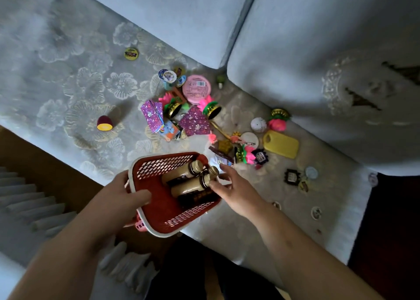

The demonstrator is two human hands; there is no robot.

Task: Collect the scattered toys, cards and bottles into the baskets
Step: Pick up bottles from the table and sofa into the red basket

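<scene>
A red mesh basket [159, 161] with a white rim is tilted over the near edge of the carpet. My left hand [122, 195] grips its left rim, thumb inside. Three brown bottles with gold caps [186, 183] lie in it. My right hand [234, 190] hovers at the basket's right rim, fingers spread and fingertips by the bottle caps, holding nothing. Beyond the basket lie scattered purple cards [152, 115], a pink round tin [196, 89], pink-and-green lotus toys [210, 107], a white ball [258, 124] and a yellow toy board [280, 143].
A toy plum half [104, 123] and a round disc [131, 53] lie apart to the left on the floral carpet [68, 83]. More discs and small frames [292, 176] lie at the right. Grey-blue sofa cushions [318, 49] border the far side. Wooden floor [45, 158] shows at the left.
</scene>
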